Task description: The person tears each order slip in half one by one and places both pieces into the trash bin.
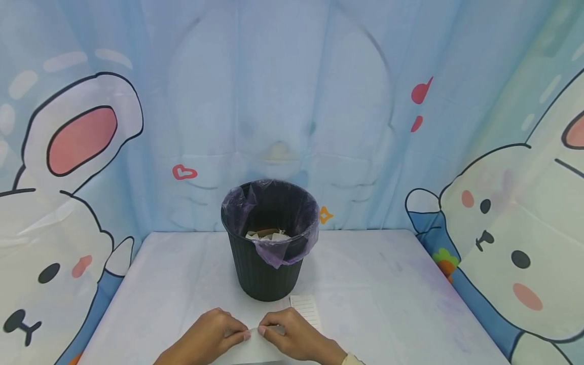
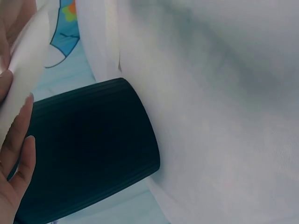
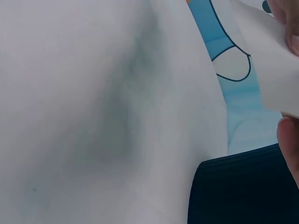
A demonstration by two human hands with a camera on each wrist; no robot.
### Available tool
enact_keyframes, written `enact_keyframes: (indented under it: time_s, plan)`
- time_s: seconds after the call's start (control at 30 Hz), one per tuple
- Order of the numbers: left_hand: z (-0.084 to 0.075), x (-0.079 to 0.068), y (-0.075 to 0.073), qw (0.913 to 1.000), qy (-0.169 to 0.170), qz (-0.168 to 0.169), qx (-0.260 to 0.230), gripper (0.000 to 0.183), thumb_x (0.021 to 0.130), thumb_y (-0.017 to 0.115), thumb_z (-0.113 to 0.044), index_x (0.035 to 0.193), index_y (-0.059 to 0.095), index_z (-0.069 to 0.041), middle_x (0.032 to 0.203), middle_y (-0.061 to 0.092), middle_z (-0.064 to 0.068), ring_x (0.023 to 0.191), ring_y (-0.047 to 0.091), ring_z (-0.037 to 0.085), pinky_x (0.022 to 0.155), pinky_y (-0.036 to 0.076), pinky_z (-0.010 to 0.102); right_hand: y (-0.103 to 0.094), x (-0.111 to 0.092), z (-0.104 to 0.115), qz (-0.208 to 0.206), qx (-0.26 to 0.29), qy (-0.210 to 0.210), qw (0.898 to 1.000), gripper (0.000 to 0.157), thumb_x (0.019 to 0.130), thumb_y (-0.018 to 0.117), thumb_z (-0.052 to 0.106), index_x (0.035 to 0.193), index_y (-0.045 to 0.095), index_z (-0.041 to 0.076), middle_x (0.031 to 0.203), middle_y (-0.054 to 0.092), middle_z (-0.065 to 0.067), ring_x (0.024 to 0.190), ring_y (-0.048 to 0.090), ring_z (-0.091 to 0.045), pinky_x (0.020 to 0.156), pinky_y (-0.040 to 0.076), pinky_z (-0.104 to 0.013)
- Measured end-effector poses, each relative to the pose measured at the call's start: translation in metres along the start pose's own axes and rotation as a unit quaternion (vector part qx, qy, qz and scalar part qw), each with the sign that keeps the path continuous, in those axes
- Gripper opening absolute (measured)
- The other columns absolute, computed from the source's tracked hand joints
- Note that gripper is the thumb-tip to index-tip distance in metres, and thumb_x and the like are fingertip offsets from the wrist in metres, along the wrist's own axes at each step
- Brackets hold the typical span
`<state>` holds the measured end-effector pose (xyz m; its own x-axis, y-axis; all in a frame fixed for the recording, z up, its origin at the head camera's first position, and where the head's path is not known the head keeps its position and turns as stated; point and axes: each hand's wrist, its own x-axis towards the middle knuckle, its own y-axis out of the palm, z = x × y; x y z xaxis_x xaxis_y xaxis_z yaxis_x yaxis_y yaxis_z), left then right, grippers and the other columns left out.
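Pale blue curtain (image 1: 278, 76) hangs behind and around the table (image 1: 374, 284), printed with a large white rabbit (image 1: 41, 243) on the left, another rabbit (image 1: 511, 228) on the right, a red heart outline (image 1: 184, 172) and an orange star (image 1: 325, 215). White cloth covers the table, whose back edge runs along the foot of the curtain. About midway between the two back corners, forward of that edge, stands a ribbed black bin (image 1: 264, 274), upright, lined with a purple bag (image 1: 276, 253) that folds over the rim. Whitish scraps (image 1: 274, 236) lie inside, with something brown against them. On the near side of the bin, farther from the table's back edge, a person's two hands meet over a white sheet of paper (image 3: 275, 74). Left hand (image 1: 212, 329) pinches it between thumb and fingers; right hand (image 1: 298, 334) pinches it close beside, the fingertips of the two nearly touching. Both wrist views show the sheet raised off the table, its surface slightly bowed, with fingers on either side. Just behind the right hand, near the bin's base, shows a piece of lined paper (image 1: 306, 309); whether it lies on the table or belongs to the sheet cannot be told. A cream sleeve (image 1: 352, 360) ends at the right wrist.
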<state>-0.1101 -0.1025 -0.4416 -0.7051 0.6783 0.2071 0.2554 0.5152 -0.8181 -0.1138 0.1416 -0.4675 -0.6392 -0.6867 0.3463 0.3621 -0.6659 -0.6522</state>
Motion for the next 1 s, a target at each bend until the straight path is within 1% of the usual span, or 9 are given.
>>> enact_keyframes:
  time_s: [0.1, 0.23, 0.43, 0.53, 0.63, 0.8, 1.0]
  plan:
    - [-0.0016, 0.0003, 0.0004, 1.0, 0.003, -0.004, -0.002, 0.016, 0.092, 0.073, -0.027, 0.093, 0.082, -0.014, 0.087, 0.077, -0.011, 0.076, 0.063, -0.007, 0.071, 0.052, 0.022, 0.0007, 0.0005, 0.0007, -0.002, 0.028, 0.017, 0.999, 0.018, 0.102, 0.057, 0.011, 0.092, 0.072, 0.007, 0.092, 0.077, -0.004, 0.084, 0.062, 0.006, 0.075, 0.055, -0.017]
    - [-0.0012, -0.0004, 0.0022, 0.9989, 0.028, -0.034, 0.015, 0.013, 0.091, 0.075, -0.024, 0.092, 0.083, -0.014, 0.086, 0.077, -0.01, 0.072, 0.06, -0.009, 0.068, 0.05, 0.019, 0.0015, 0.0009, 0.0008, -0.012, 0.063, 0.036, 0.997, 0.017, 0.1, 0.059, 0.009, 0.088, 0.071, 0.007, 0.086, 0.075, -0.007, 0.076, 0.053, 0.007, 0.072, 0.053, -0.017]
    - [-0.0021, -0.0008, 0.0033, 0.9949, 0.055, -0.076, 0.037, 0.009, 0.089, 0.076, -0.021, 0.091, 0.083, -0.015, 0.084, 0.077, -0.01, 0.066, 0.052, -0.012, 0.066, 0.048, 0.016, 0.0012, 0.0003, 0.0005, -0.018, 0.087, 0.071, 0.993, 0.019, 0.101, 0.058, 0.016, 0.09, 0.071, 0.009, 0.089, 0.075, -0.005, 0.084, 0.059, 0.004, 0.085, 0.053, -0.023]
    - [-0.0024, -0.0009, 0.0039, 0.9919, 0.072, -0.097, 0.04, 0.007, 0.088, 0.078, -0.019, 0.089, 0.083, -0.014, 0.083, 0.077, -0.01, 0.064, 0.049, -0.013, 0.066, 0.047, 0.015, 0.0016, 0.0004, 0.0009, -0.021, 0.1, 0.083, 0.991, 0.02, 0.101, 0.057, 0.016, 0.089, 0.071, 0.008, 0.089, 0.074, -0.007, 0.085, 0.059, 0.002, 0.085, 0.051, -0.022]
    - [-0.003, -0.0009, 0.0042, 0.9895, 0.082, -0.11, 0.046, 0.006, 0.087, 0.079, -0.018, 0.088, 0.083, -0.014, 0.081, 0.077, -0.01, 0.063, 0.047, -0.014, 0.065, 0.047, 0.014, 0.0023, 0.0009, 0.0005, -0.026, 0.112, 0.088, 0.99, 0.021, 0.102, 0.057, 0.016, 0.089, 0.07, 0.007, 0.088, 0.073, -0.01, 0.084, 0.058, 0.002, 0.081, 0.051, -0.021]
    - [-0.0035, -0.0005, 0.0045, 0.9849, 0.102, -0.127, 0.059, 0.006, 0.087, 0.079, -0.019, 0.088, 0.083, -0.014, 0.08, 0.077, -0.01, 0.063, 0.047, -0.014, 0.065, 0.046, 0.014, 0.0039, 0.0016, -0.0021, -0.036, 0.122, 0.085, 0.988, 0.022, 0.102, 0.056, 0.015, 0.088, 0.07, 0.007, 0.087, 0.072, -0.011, 0.083, 0.058, 0.001, 0.077, 0.052, -0.021]
    - [-0.0041, 0.0006, 0.004, 0.977, 0.13, -0.151, 0.076, 0.004, 0.086, 0.08, -0.017, 0.087, 0.082, -0.014, 0.078, 0.076, -0.011, 0.061, 0.045, -0.013, 0.065, 0.044, 0.011, 0.0035, 0.0024, -0.0014, -0.041, 0.145, 0.083, 0.985, 0.022, 0.102, 0.054, 0.012, 0.088, 0.07, 0.003, 0.088, 0.071, -0.016, 0.082, 0.059, 0.001, 0.072, 0.053, -0.02]
